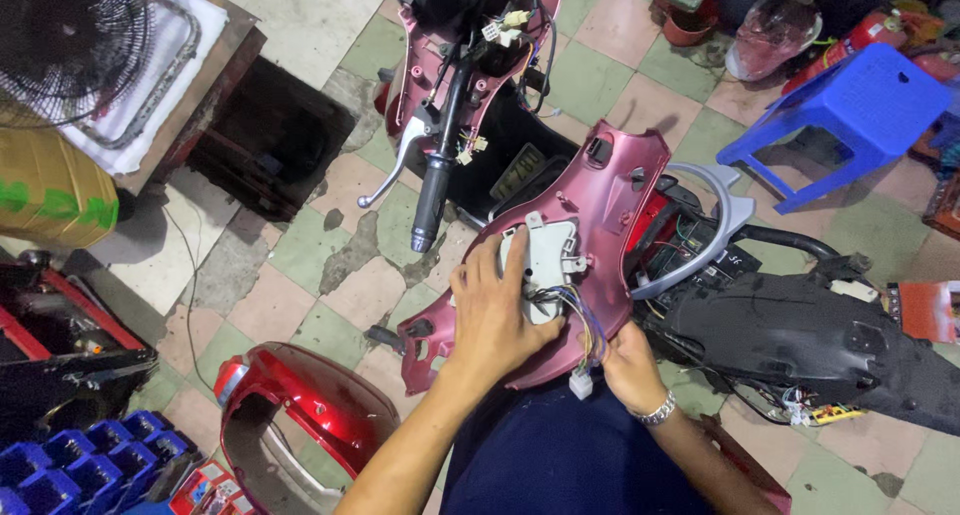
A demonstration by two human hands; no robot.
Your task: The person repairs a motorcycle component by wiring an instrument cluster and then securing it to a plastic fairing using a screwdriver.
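Observation:
A dark red scooter body panel (598, 210) stands tilted in front of me, its inner side facing up. My left hand (492, 310) presses on a grey-white plastic lamp housing (548, 258) fixed to the panel. A bundle of coloured wires (582, 320) runs from the housing down to a white connector (581, 382). My right hand (632, 365), with a metal wristband, grips the panel's lower edge next to the wires.
A stripped scooter front with handlebar grip (432, 195) and brake lever stands ahead. A black rear fender (800, 340) lies at right, a blue plastic stool (862, 105) behind it. A red fender (310, 400) and blue parts bins (80, 460) sit at lower left, a fan (70, 40) at upper left.

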